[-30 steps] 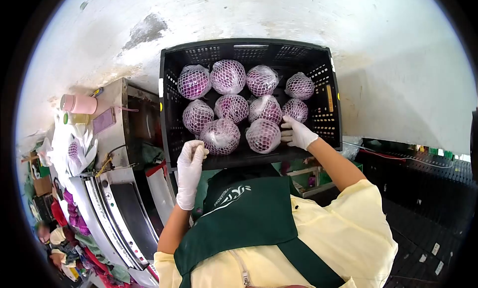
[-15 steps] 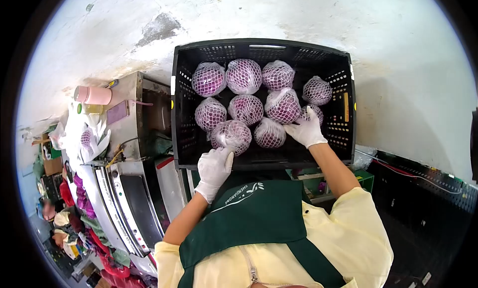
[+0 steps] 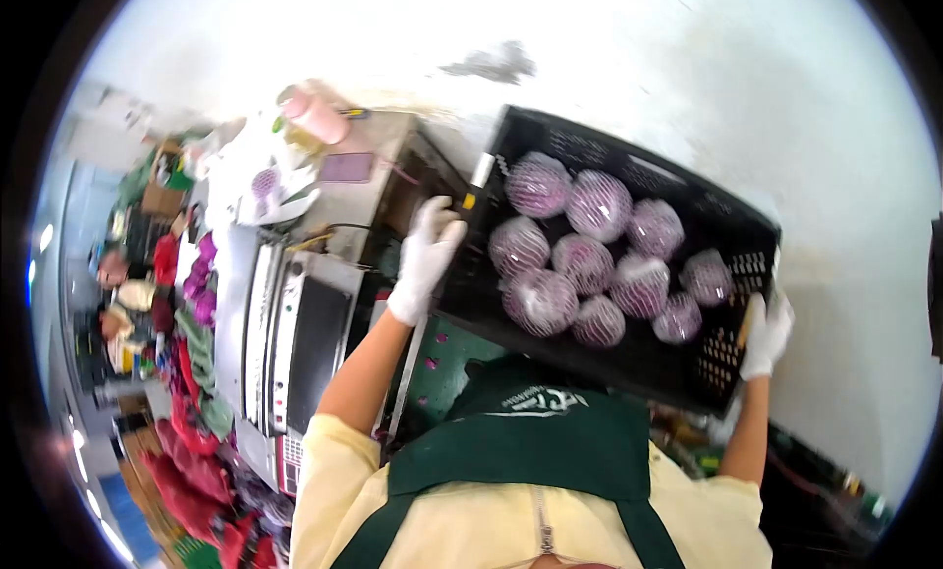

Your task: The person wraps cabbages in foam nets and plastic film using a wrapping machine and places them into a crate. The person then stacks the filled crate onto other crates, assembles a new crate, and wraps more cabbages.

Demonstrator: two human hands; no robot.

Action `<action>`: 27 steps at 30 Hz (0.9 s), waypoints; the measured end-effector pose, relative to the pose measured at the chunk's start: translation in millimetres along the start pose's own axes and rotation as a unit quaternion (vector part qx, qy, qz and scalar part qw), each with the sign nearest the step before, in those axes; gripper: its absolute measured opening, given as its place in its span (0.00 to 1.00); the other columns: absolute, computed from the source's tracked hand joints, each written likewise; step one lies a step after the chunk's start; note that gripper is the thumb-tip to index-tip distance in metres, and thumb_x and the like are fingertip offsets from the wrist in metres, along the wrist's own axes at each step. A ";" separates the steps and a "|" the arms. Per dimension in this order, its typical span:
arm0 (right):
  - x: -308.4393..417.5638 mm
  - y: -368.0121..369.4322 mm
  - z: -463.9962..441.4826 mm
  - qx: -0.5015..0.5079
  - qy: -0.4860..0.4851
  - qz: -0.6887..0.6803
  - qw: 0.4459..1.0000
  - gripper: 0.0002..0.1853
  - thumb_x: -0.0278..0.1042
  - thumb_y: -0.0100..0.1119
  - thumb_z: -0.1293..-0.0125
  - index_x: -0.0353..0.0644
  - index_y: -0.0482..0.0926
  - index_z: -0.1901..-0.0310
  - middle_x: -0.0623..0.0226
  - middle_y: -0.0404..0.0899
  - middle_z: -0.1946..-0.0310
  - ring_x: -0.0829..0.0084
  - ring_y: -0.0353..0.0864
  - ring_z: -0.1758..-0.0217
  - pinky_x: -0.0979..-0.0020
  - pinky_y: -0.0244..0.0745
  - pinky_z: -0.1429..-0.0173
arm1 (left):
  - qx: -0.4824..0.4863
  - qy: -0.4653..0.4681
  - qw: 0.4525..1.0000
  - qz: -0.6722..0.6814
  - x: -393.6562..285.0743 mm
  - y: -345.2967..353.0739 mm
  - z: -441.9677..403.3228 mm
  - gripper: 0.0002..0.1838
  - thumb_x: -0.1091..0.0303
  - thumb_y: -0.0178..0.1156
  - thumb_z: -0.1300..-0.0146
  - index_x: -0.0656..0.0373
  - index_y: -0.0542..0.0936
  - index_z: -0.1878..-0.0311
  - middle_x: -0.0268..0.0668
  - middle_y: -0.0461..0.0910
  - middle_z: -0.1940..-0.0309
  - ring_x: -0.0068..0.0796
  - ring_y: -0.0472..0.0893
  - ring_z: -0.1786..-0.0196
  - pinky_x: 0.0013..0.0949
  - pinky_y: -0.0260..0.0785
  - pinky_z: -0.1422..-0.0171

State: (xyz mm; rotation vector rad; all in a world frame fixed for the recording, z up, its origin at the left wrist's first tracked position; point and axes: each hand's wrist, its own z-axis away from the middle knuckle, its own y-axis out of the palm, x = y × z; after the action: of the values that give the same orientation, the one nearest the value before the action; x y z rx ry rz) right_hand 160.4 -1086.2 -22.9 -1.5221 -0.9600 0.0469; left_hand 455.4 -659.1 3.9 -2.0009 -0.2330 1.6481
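The black plastic crate (image 3: 609,368) appears slanted, its right end lower in view. Inside lie several round purple heads (image 3: 599,205), like red cabbages, each in a white foam net sleeve. My left hand (image 3: 424,259), in a white glove, is beside the crate's left end, near a yellow mark. Its thumb and fingers are apart, and nothing shows between them. At the opposite end, my gloved right hand (image 3: 768,338) grips the right wall of the crate. Part of its fingers is hidden by the wall.
To the left, a metal table (image 3: 388,142) carries a pink bottle (image 3: 314,115) and a purple phone-like slab (image 3: 346,167). A grey machine (image 3: 319,343) with a dark panel stands below it. A white wall (image 3: 688,58) rises behind the crate. Another person (image 3: 133,294) is far left.
Both hands have left the netted heads and moved outward to the crate's ends. The view has turned, so the crate appears slanted and further right.
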 end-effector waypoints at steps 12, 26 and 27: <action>-141.9 -2.8 34.6 0.360 0.279 -0.389 0.801 0.12 0.41 0.54 0.34 0.45 0.72 0.53 0.70 0.67 0.83 0.71 0.69 0.81 0.65 0.70 0.77 | 0.176 -0.216 0.949 0.146 19.5 11.7 65.4 0.38 0.53 0.64 0.45 0.60 0.65 0.34 0.34 0.76 0.73 0.22 0.72 0.75 0.26 0.66 0.72; 42.6 41.4 172.6 0.424 -0.072 -0.282 0.858 0.09 0.34 0.54 0.36 0.40 0.79 0.61 0.61 0.76 0.72 0.63 0.76 0.69 0.59 0.75 0.63 | -0.085 -0.095 0.984 0.124 -112.8 -210.8 437.3 0.50 0.27 0.54 0.49 0.57 0.63 0.32 0.53 0.77 0.50 0.50 0.77 0.46 0.42 0.66 0.38; 43.9 43.9 186.6 0.423 -0.100 -0.277 0.857 0.09 0.34 0.54 0.37 0.39 0.79 0.62 0.61 0.76 0.71 0.62 0.77 0.68 0.59 0.76 0.62 | -0.108 -0.125 0.980 0.111 -118.1 -222.9 476.2 0.49 0.27 0.54 0.48 0.57 0.63 0.32 0.55 0.75 0.46 0.55 0.75 0.42 0.42 0.65 0.36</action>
State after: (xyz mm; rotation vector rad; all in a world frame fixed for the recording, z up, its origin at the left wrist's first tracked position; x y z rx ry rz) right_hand 110.2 -905.0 -80.4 -0.4036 -1.2869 0.1905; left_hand 18.3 -386.9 162.9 -2.0322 -0.3000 2.0979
